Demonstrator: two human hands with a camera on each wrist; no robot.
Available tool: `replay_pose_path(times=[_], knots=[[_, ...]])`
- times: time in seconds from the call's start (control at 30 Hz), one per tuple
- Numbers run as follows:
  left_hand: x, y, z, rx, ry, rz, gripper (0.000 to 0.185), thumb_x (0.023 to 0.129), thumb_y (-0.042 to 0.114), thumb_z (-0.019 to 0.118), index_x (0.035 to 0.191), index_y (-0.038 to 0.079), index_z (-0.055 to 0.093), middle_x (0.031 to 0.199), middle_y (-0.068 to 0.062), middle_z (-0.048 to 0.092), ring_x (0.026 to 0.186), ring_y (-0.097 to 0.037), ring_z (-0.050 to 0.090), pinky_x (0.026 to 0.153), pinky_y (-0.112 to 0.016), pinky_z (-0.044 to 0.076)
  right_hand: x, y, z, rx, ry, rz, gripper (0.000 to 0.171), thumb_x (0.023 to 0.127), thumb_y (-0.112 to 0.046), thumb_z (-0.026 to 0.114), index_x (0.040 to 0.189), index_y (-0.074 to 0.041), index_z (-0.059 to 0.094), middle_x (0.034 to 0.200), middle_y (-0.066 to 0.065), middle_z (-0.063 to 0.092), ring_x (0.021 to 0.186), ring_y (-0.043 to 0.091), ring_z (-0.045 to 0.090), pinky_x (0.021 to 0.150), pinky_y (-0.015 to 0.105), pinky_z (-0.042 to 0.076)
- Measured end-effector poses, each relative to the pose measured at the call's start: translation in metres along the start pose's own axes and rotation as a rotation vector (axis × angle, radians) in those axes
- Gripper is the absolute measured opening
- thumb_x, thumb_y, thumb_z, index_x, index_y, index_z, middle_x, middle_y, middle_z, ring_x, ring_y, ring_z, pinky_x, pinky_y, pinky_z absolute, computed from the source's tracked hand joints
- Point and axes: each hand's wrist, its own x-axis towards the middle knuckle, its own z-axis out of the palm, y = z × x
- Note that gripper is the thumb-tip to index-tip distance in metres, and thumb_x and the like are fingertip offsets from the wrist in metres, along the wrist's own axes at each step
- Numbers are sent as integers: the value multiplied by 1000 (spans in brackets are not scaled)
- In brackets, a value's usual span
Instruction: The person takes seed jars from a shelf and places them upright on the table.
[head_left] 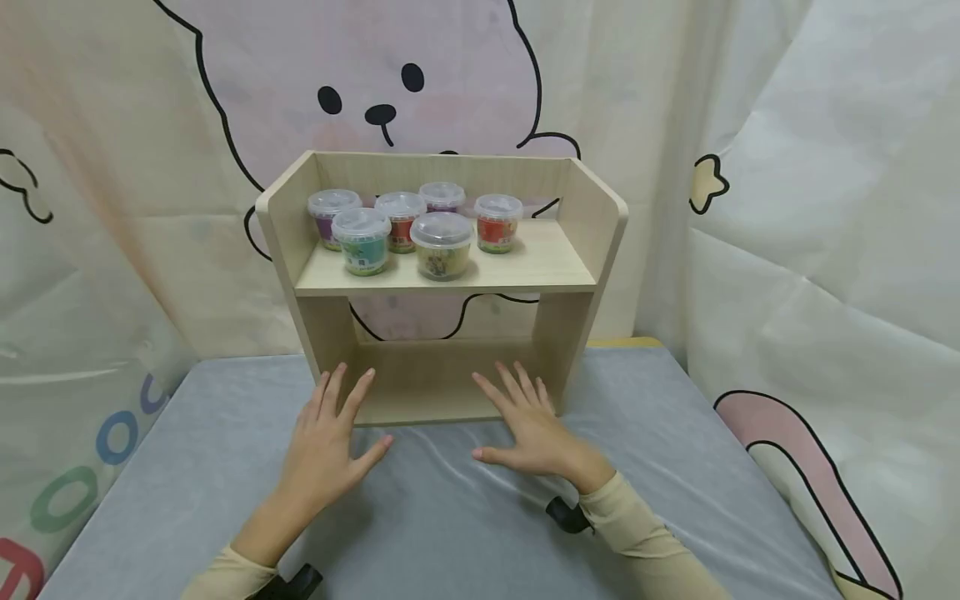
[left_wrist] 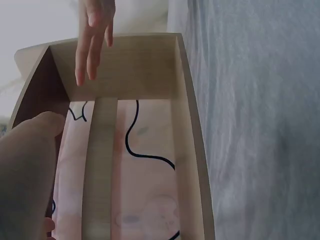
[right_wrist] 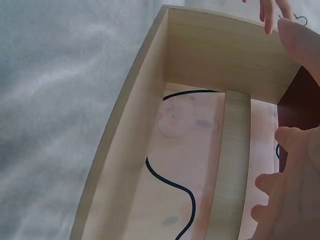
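A light wooden two-level shelf (head_left: 558, 271) stands on the grey table (head_left: 450, 517). Several small lidded cups (head_left: 442, 243) with coloured labels sit on its upper board. My left hand (head_left: 327, 442) lies flat on the table, fingers spread, fingertips at the front edge of the shelf's bottom board. My right hand (head_left: 528, 429) lies flat the same way at the right. Neither holds anything. The left wrist view shows the shelf's lower opening (left_wrist: 150, 75) with my right hand's fingers (left_wrist: 92, 40) at its far side. The right wrist view shows the same opening (right_wrist: 220, 55) and my right hand (right_wrist: 295, 200) close up.
A cloth backdrop with a cartoon bear (head_left: 382, 92) hangs behind the shelf and wraps both sides. The table's left and right edges run close to the cloth. The shelf's lower level (head_left: 442, 379) holds nothing.
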Motion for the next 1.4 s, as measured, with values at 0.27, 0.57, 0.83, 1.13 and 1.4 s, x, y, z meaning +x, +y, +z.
replay_pose_path(times=[0.27,0.57,0.83,1.13,1.4], knots=[[2,-21,-14,-194,61,-7,88,85,23,79,159,24,31,161,-22,32,141,-50,39,77,-59,56,13,2,-12,15,-19,-59,97,89,-53,71,164,-25,16,169,21,12,156,48,6,119,74,14],[13,-36,-29,-330,182,-12,71,86,5,74,150,8,44,154,-23,43,139,-47,42,101,-66,42,23,-1,-28,60,15,-41,79,93,-46,70,158,-20,34,165,20,26,154,47,18,120,68,21],[25,-51,-41,-405,244,-93,64,90,0,68,149,7,45,147,-20,50,132,-40,49,94,-58,47,33,-11,-43,119,68,-82,72,95,-42,69,155,-18,39,161,15,35,151,37,32,118,59,35],[42,-60,-51,-472,189,-212,71,95,9,64,158,19,31,155,-17,43,134,-39,50,96,-35,47,39,-14,-60,177,95,-80,69,96,-39,68,154,-14,40,160,14,40,151,36,34,120,59,30],[64,-62,-56,-726,67,-328,79,100,19,59,162,22,11,160,-24,29,142,-47,38,110,-66,34,48,-23,-68,297,94,-139,66,98,-34,66,156,-18,38,160,6,41,150,26,37,121,52,33]])
